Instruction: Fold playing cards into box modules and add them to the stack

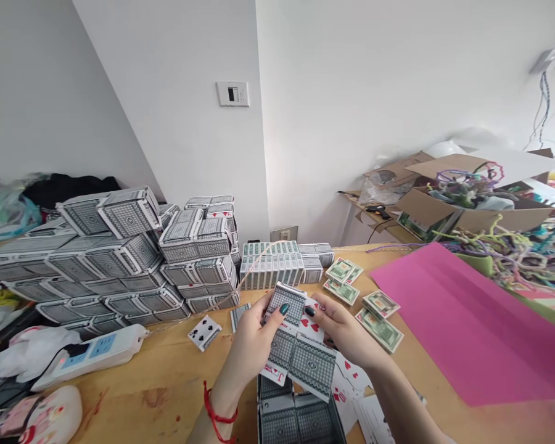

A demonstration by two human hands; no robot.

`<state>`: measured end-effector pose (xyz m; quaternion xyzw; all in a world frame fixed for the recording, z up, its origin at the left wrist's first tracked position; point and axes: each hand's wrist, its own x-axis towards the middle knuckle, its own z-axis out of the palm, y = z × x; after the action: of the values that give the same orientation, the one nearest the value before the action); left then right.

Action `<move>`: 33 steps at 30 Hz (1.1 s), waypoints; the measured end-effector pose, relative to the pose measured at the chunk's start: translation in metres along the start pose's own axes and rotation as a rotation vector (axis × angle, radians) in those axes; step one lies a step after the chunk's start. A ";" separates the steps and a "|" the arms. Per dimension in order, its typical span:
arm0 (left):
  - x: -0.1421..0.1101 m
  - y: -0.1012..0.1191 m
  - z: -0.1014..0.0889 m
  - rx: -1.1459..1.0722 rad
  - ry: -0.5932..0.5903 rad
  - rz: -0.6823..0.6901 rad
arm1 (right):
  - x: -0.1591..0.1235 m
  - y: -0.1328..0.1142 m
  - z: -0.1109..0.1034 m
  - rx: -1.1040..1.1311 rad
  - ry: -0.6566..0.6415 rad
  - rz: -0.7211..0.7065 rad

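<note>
My left hand (252, 336) is closed on grey-backed playing cards (289, 299), its thumb pressed on the top one. My right hand (345, 327) pinches the edge of a card with red hearts (311, 327) beside them. Just below the hands, more grey-backed cards (312, 364) lie over an open box (298, 422) covered in the same cards; whether they touch it is hidden. Loose face-up cards (349, 373) are partly under my right forearm. A spade card (205, 333) lies on the wooden table (143, 382) to the left.
Stacked card-covered blocks (115, 259) fill the left back. A row of green-and-white packs (272, 265) stands against the wall. Green card decks (379, 327) and a pink sheet (462, 327) lie at right, near a cardboard box (481, 216). A power strip (97, 351) sits at left.
</note>
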<state>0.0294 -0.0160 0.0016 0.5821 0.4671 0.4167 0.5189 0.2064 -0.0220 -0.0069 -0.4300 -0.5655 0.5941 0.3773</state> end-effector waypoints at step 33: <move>0.000 -0.012 0.007 0.402 0.235 0.157 | 0.008 0.007 0.004 -0.108 0.132 -0.038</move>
<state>0.0343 -0.0174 -0.0112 0.6555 0.5513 0.4194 0.3009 0.2004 -0.0164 -0.0149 -0.4771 -0.5787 0.5257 0.4014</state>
